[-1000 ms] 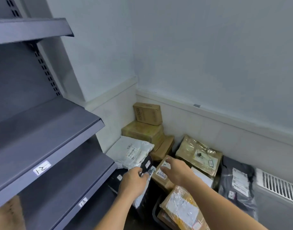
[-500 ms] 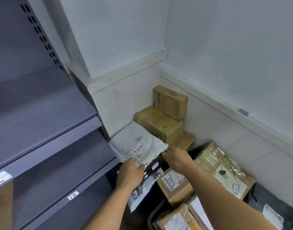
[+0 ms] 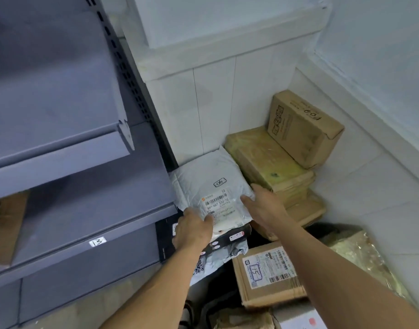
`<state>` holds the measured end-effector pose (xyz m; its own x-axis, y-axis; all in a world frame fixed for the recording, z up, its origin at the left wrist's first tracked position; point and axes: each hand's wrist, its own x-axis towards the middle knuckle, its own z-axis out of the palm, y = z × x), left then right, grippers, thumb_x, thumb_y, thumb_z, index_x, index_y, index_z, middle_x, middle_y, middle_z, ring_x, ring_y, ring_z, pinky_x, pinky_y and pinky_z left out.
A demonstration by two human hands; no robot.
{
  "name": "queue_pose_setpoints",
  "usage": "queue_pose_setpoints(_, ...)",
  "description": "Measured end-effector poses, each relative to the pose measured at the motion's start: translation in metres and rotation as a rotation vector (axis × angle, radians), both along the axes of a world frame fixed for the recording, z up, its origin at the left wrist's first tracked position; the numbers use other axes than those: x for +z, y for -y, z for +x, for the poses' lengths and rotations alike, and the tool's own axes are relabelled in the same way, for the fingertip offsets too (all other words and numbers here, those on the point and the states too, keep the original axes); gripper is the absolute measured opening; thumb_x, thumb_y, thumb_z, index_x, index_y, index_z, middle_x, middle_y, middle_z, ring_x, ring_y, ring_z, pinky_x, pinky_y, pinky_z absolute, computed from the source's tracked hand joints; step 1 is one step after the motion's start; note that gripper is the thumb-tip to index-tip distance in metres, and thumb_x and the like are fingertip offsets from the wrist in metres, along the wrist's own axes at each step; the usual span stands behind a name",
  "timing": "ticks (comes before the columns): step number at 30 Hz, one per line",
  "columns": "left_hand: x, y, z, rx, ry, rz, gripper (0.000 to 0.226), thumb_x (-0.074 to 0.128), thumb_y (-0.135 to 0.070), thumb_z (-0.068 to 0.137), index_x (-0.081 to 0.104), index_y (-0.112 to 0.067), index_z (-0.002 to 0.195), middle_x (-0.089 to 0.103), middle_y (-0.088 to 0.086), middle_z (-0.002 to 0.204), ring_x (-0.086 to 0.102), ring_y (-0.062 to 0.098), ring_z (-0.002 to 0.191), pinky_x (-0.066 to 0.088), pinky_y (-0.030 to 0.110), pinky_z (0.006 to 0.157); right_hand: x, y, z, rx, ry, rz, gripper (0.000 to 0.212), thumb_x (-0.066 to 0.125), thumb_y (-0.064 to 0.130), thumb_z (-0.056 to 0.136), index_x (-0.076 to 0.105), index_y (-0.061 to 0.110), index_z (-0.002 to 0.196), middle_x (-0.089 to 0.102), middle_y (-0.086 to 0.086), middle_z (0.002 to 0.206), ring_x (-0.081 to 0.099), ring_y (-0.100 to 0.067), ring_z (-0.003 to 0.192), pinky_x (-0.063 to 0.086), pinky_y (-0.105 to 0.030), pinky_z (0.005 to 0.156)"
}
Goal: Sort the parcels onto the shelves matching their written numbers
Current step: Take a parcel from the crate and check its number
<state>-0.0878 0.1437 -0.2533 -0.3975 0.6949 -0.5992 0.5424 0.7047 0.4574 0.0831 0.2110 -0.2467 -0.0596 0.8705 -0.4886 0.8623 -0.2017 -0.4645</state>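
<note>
L hand [image 3: 193,232] & R hand [image 3: 266,207] grip white parcel [image 3: 209,180], thumbs atop, fingers hidden beneath.

Two bare forearms reach forward and draw close together. The left hand [image 3: 193,230] lies back up, its thumb on top of a white parcel [image 3: 211,176] and its fingers [image 3: 188,213] curled at the near edge. Just right of them, the right hand [image 3: 265,207] grips the parcel's right edge, thumb pointing left.
</note>
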Motion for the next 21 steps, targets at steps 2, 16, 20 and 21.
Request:
queue_pose_setpoints(2, -0.006, -0.006, 0.001, 0.04, 0.023, -0.038, 0.049, 0.054, -0.052, 0.095, 0.045, -0.016, 0.127, 0.061, 0.003, 0.119, 0.06, 0.028, 0.11, 0.044, 0.048, 0.101, -0.014, -0.008, -0.003, -0.004, -0.025, -0.029, 0.038, 0.049, 0.04, 0.103, 0.052, 0.011, 0.127, 0.065, -0.011, 0.125, 0.06, -0.031, 0.112, 0.044, -0.034, 0.088)
queue_pose_setpoints(16, -0.006, 0.006, 0.003, 0.221, 0.121, 0.047, 0.049, 0.074, -0.024, 0.088, 0.048, -0.012, 0.128, 0.062, 0.006, 0.122, 0.057, 0.024, 0.095, 0.051, 0.034, 0.089, -0.022, 0.0, 0.007, -0.149, -0.157, -0.043, 0.016, 0.051, 0.013, 0.097, 0.055, 0.01, 0.112, 0.064, -0.007, 0.098, 0.06, -0.026, 0.087, 0.045, -0.033, 0.068)
queue_pose_setpoints(20, 0.007, 0.026, 0.009, 0.204, 0.167, 0.077, 0.041, 0.074, -0.023, 0.087, 0.051, -0.015, 0.12, 0.06, -0.002, 0.11, 0.059, 0.022, 0.096, 0.052, 0.036, 0.091, 0.0, 0.022, 0.017, -0.183, -0.153, -0.045, 0.018, 0.052, 0.01, 0.097, 0.052, 0.014, 0.115, 0.06, 0.0, 0.089, 0.06, -0.021, 0.079, 0.047, -0.032, 0.06)
queue_pose_setpoints(21, 0.01, 0.032, 0.011, 0.2, 0.178, 0.085, 0.04, 0.074, -0.022, 0.087, 0.052, -0.016, 0.119, 0.06, -0.003, 0.11, 0.059, 0.022, 0.096, 0.052, 0.036, 0.091, 0.007, 0.029, 0.02, -0.189, -0.144, -0.044, 0.021, 0.053, 0.011, 0.096, 0.052, 0.014, 0.117, 0.06, -0.001, 0.09, 0.062, -0.023, 0.081, 0.051, -0.034, 0.064)
